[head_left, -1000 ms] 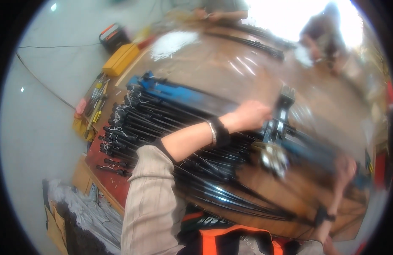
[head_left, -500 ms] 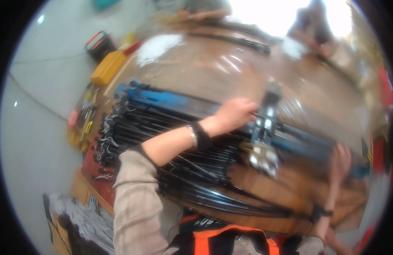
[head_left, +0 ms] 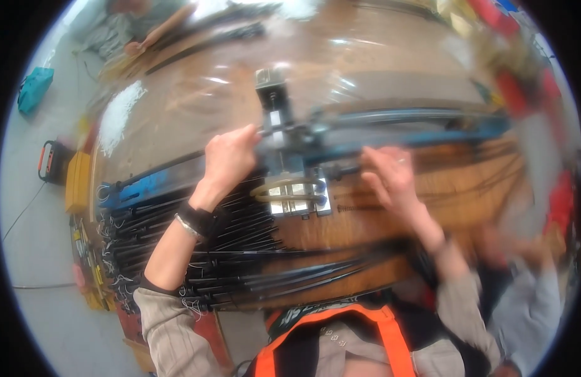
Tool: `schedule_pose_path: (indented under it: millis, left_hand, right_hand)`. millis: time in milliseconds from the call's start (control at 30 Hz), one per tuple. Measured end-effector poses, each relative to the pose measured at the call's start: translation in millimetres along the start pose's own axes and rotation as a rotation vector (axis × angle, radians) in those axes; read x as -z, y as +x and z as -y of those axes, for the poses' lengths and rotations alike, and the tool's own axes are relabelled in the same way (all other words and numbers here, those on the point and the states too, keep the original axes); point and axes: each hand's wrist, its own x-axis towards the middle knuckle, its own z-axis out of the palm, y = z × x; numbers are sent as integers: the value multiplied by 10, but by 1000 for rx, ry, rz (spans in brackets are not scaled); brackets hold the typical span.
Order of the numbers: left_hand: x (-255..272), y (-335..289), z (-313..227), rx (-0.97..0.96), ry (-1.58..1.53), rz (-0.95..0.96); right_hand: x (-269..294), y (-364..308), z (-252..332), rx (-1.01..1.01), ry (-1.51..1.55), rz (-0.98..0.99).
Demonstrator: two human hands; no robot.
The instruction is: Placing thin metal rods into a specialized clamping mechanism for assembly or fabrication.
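A metal clamp fixture point(head_left: 290, 182) stands on the wooden table point(head_left: 378, 75), mounted across a long blue bar point(head_left: 422, 129). My left hand point(head_left: 231, 160) is curled on that bar just left of the fixture. My right hand point(head_left: 391, 176), blurred, sits just right of the fixture with its fingers around a thin black rod point(head_left: 344, 169) that points into it. A thick bundle of black rods point(head_left: 240, 251) lies along the table's near side, under my left forearm.
Another person point(head_left: 140, 25) sits at the table's far left corner beside more black rods. On the floor to the left are a teal bag point(head_left: 34, 88), a yellow case point(head_left: 77, 182), an orange-and-black box point(head_left: 50, 162) and loose hand tools point(head_left: 89, 276). Blurred red objects point(head_left: 557, 201) line the right.
My right hand has come up from the table's lower right edge to the fixture. My left hand stays on the bar beside it. The view has swung, so the table looks larger.
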Motion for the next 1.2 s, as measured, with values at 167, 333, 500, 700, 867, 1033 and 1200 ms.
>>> schedule_pose_path:
  millis: [167,333,500,700,867,1033,1200]
  left_hand:
    - [-11,-61,20,-11,-13,-32]
    - [-215,10,57,-181,48,-181]
    - [-93,9,285,-319,119,-162]
    - [288,-322,575,-219,717,-277]
    - [480,-1483,-1242,24,76,478]
    - [-223,-1312,-1960,-161,-166,-201]
    - [-484,-842,-2007,-190,-565,137]
  right_hand:
    - [-186,21,60,42,186,86]
    - [-307,64,-194,16,437,117]
    - [271,-86,-28,-58,32,513]
    - [315,-710,309,62,176,724]
    - [262,-1073,273,36,134,411]
    - [169,-932,248,137,62,320]
    - [312,-820,105,252,5,114]
